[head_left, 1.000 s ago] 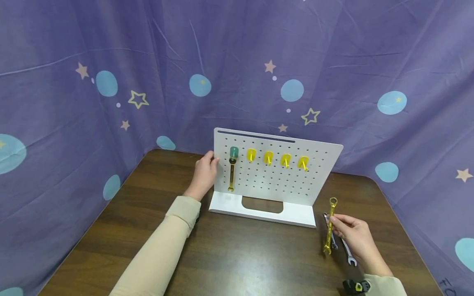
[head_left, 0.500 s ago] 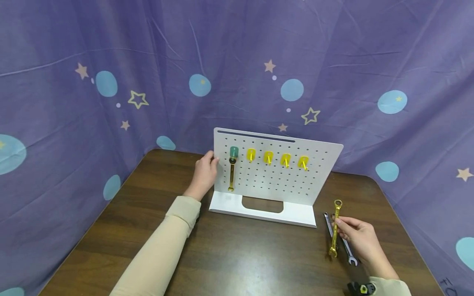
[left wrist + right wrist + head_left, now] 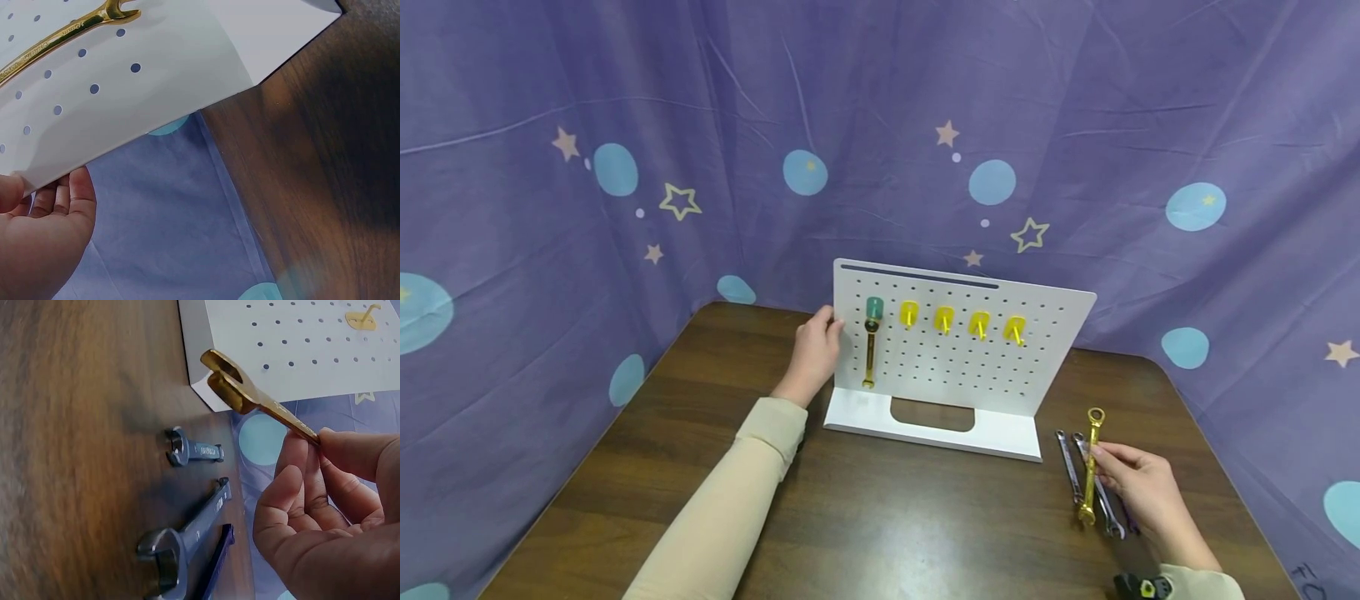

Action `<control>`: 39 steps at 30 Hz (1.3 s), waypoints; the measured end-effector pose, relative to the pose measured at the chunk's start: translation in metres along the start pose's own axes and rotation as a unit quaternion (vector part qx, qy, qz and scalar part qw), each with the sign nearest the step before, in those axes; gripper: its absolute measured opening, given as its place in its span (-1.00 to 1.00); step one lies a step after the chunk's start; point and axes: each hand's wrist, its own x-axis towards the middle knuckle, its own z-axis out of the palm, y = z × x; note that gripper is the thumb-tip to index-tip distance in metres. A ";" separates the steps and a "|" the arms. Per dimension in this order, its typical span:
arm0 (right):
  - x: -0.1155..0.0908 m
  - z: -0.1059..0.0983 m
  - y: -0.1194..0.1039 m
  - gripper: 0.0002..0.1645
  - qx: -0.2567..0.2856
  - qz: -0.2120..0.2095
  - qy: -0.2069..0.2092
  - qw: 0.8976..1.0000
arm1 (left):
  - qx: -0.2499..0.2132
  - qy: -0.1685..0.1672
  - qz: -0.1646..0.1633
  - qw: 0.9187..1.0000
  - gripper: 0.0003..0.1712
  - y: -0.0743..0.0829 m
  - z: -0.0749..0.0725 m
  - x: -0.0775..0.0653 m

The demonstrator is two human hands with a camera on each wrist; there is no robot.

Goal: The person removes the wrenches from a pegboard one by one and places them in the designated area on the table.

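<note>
At the white pegboard's left edge, my left hand grips the panel, thumb in front and fingers behind in the left wrist view. A gold combination wrench hangs from the green hook near that edge. My right hand pinches another gold combination wrench between thumb and fingers, ring end up, above the table. Beneath it lie two silver wrenches and a dark purple wrench, partly hidden by the hand in the head view.
Several yellow hooks run in a row to the right of the green one, with nothing on them. The pegboard's base rests on the brown wooden table. A purple patterned curtain surrounds the table's back and sides.
My right hand has carried the gold wrench rightward and slightly nearer, uncovering more of the silver wrenches and a bit of the purple one. My left hand stays on the pegboard.
</note>
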 end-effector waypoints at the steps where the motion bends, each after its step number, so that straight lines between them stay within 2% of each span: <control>1: 0.000 -0.001 0.000 -0.61 0.002 0.002 0.000 1.000 | 0.000 -0.001 0.000 1.000 -0.87 0.000 0.000 0.000; 8: 0.000 -0.011 0.001 -0.73 0.014 0.002 0.004 1.000 | 0.004 0.001 0.000 1.000 -0.88 -0.001 0.001 0.000; 12: 0.000 -0.017 0.003 -0.74 0.001 -0.002 0.003 1.000 | 0.003 0.004 0.002 1.000 -0.88 0.001 0.000 0.000; 18: -0.003 -0.024 0.003 -0.66 -0.012 0.015 0.002 1.000 | 0.005 -0.001 -0.008 1.000 -0.87 0.000 0.000 0.000; 24: -0.005 -0.031 0.004 -0.75 -0.006 0.024 -0.003 1.000 | 0.004 -0.003 -0.017 1.000 -0.87 -0.001 -0.001 -0.002; 31: -0.006 -0.043 0.009 -0.65 -0.035 0.028 -0.007 0.999 | 0.003 -0.002 -0.004 1.000 -0.88 -0.002 0.000 -0.002; 34: -0.006 -0.046 0.008 -0.67 -0.031 0.032 -0.005 0.999 | 0.002 -0.001 -0.005 1.000 -0.88 -0.002 0.000 -0.002; 39: -0.006 -0.051 0.009 -0.68 -0.069 0.032 0.001 0.997 | 0.000 0.003 -0.002 1.000 -0.88 -0.002 0.000 -0.002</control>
